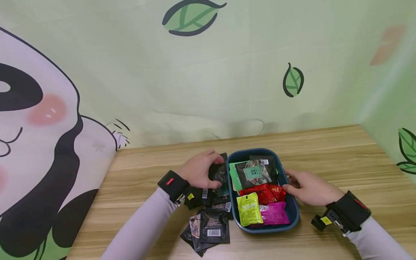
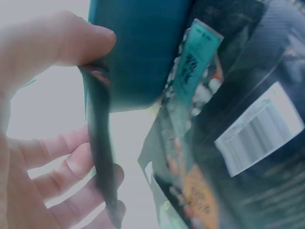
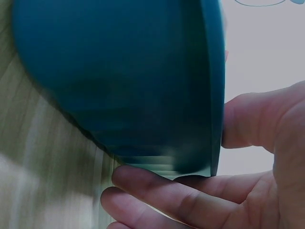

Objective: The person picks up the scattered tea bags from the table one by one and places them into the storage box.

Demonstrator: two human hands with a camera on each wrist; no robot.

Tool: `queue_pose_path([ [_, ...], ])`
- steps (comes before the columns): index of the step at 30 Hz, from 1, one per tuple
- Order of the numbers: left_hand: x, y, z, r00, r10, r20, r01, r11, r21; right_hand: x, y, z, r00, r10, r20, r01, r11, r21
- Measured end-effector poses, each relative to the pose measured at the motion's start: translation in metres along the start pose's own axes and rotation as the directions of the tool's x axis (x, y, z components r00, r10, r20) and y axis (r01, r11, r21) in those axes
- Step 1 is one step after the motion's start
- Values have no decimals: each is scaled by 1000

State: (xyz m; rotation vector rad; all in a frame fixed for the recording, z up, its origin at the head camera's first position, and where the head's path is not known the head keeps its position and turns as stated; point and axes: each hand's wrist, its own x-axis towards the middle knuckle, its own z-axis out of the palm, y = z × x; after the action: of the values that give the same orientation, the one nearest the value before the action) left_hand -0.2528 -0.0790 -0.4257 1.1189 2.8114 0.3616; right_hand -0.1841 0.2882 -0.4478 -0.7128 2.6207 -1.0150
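Note:
Between thumb and fingers my left hand (image 1: 200,169) pinches a black packet (image 2: 100,138), seen edge-on in the left wrist view, just left of a blue plastic bin (image 1: 231,202). Other black packets (image 2: 259,129) with barcode labels lie loosely piled under and beside that hand. My right hand (image 1: 307,186) grips the bin's right wall, thumb at the rim and fingers along the outside (image 3: 162,191). Inside the bin are black packets (image 1: 243,177) at the back, a red packet (image 1: 264,192) in the middle, and yellow (image 1: 249,209) and magenta (image 1: 274,213) packets in front.
Several overlapping black packets (image 1: 214,225) lie on the wooden table (image 1: 136,202) left of the bin's front. A green printed cloth (image 1: 227,90) hangs behind the table, with a panda picture on its left. A black camera strap (image 1: 349,211) circles each wrist.

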Motion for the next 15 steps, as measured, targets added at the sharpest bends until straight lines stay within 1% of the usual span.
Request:
queue_pose_path([
  [3,2,3,-9,1000,-16,-7,17,1000,23,0,1,0,1000,-5,-11,5,1000,-11],
  [6,5,5,-18,999,-23,-29,24,999,27,0,0,0,1000,-8,-12,8,1000,-13],
  [8,9,9,-25,999,-12,-42,13,1000,24,0,0,0,1000,-12,-9,12,1000,-9],
  [11,17,20,-33,998,10,-55,-8,999,48,0,0,0,1000,-20,-7,20,1000,-1],
  [15,30,38,-41,997,52,-60,-47,996,79,0,0,0,1000,-22,-8,22,1000,-6],
])
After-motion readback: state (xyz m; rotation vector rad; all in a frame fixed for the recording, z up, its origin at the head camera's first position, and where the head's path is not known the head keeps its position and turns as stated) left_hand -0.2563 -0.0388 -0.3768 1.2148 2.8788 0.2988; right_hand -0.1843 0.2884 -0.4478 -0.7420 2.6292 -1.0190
